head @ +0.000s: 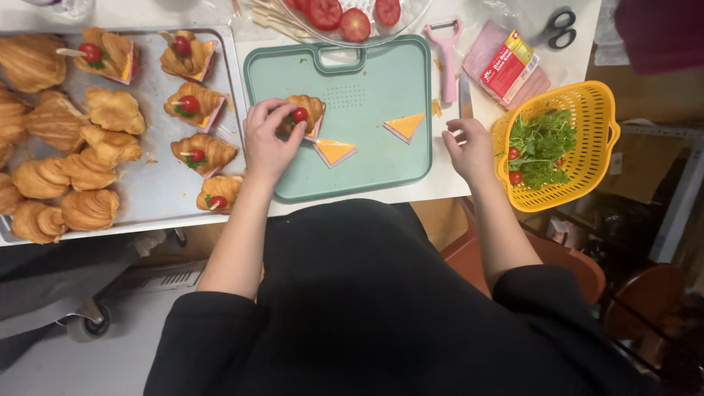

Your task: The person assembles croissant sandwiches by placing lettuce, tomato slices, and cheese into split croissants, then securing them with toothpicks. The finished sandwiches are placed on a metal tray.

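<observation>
My left hand (268, 139) grips a filled croissant sandwich (308, 111) with a cherry tomato on top, at the left side of the mint-green cutting board (381, 88). Two triangles of cheese on ham lie on the board: one (335, 152) just right of the sandwich, the other (405, 126) further right. My right hand (469, 147) rests with loosely curled fingers on the white table beside the board's right edge, holding nothing, close to the yellow basket (587, 103).
A metal tray (158, 183) on the left holds plain croissants (88, 209) and several finished sandwiches (202, 150). The basket contains rocket and cherry tomatoes. A pink peeler (446, 59), a ham packet (506, 66), scissors (561, 26) and a plate of tomato slices (345, 18) lie behind.
</observation>
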